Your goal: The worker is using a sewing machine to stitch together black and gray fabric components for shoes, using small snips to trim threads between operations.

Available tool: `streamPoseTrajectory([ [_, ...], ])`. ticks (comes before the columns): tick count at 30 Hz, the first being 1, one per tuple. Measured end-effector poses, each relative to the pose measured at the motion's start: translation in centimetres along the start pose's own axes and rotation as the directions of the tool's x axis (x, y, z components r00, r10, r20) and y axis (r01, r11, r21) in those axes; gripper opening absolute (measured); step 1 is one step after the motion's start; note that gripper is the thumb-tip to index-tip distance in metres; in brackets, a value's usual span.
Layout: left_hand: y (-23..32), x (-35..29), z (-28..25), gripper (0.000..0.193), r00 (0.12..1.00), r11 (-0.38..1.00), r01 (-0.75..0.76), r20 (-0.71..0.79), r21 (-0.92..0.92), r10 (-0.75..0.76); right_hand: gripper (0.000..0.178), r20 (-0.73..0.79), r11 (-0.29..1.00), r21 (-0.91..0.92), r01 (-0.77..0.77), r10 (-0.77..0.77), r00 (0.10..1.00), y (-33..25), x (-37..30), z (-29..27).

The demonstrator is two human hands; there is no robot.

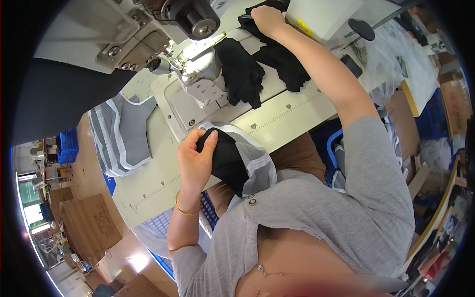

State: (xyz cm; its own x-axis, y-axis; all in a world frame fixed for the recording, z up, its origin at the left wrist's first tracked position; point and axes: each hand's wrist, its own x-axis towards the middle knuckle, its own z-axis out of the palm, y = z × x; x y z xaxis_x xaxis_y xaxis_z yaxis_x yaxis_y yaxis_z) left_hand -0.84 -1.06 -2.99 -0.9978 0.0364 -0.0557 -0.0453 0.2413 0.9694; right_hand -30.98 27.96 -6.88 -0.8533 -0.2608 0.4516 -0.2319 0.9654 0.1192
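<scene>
Gripping a black fabric piece (225, 158) with a grey-and-white striped panel (257, 161) at the near edge of the pale surface (148, 183): left hand (197, 157), fingers closed around the cloth, gold bangle (182, 210) at the wrist. Reaching far forward: right hand (267, 19), fingers closed on the top of a pile of black fabric (277, 59) beside a white box (321, 17). Lying just beside the sewing machine head (195, 64): another black bundle (240, 74), touching the pile. Resting at the surface's left edge, well apart from both hands: a grey garment piece with white bands (121, 136). Standing on the floor at lower left: cardboard boxes (91, 225).
</scene>
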Motion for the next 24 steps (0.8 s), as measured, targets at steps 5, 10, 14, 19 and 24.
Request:
streamPoseTrajectory([
  [5, -0.2, 0.1, 0.0, 0.018, 1.000, 0.999, 0.026, -0.009, -0.027, -0.026, 0.017, 0.141, 0.993, 0.113, -0.038, 0.021, 0.990, -0.7, -1.4, -2.8],
  [10, -0.5, 0.3, 0.1, 0.018, 1.000, 1.000, 0.013, -0.003, 0.006, -0.013, 0.033, 0.137, 0.983, 0.099, 0.155, -0.168, 0.976, -0.9, -2.6, -3.4],
  [14, -0.6, 0.1, 0.2, 0.017, 1.000, 0.999, -0.008, -0.003, -0.050, 0.008, 0.017, 0.081, 0.973, 0.027, 0.228, -0.230, 0.970, -0.6, -2.0, -1.5],
  [19, -0.5, -0.2, 0.2, 0.018, 1.000, 0.999, -0.014, 0.000, -0.041, 0.014, 0.010, -0.030, 0.977, 0.006, 0.213, -0.212, 0.977, -0.7, -1.0, -2.4],
  [24, -0.7, -0.3, 0.0, 0.019, 1.000, 0.998, 0.011, 0.012, -0.068, -0.011, 0.015, -0.083, 0.981, -0.019, 0.194, -0.195, 0.977, -0.8, -3.7, -9.1],
])
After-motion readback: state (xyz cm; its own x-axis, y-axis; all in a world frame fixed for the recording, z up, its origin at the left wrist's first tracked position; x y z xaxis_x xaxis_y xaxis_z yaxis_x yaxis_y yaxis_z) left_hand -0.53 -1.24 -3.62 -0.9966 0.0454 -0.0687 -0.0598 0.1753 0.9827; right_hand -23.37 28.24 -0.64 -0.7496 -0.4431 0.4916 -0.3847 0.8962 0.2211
